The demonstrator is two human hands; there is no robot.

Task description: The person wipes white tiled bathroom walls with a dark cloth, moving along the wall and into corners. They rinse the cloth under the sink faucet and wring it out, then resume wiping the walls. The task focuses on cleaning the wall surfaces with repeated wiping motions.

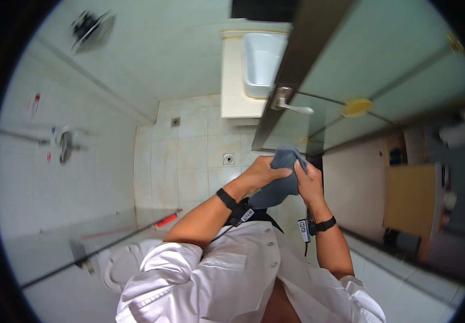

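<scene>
A grey-blue cloth point(275, 191) is held in front of my waist, folded at its upper end and hanging loose lower down. My left hand point(262, 175) grips its left side, thumb lying across the front. On the right side my right hand point(309, 181) pinches the cloth near its upper corner, thumb pointing up. The fingers behind the cloth are mostly hidden. Each wrist wears a black strap with a small device attached.
A glass-panelled door point(329, 101) with a lever handle point(293, 105) stands ahead right. Behind it is a white washbasin point(262, 66) on a counter. Floor drains point(228, 158) sit in the tiles. A tap point(66, 145) is on the left wall; a toilet point(121, 262) lies lower left.
</scene>
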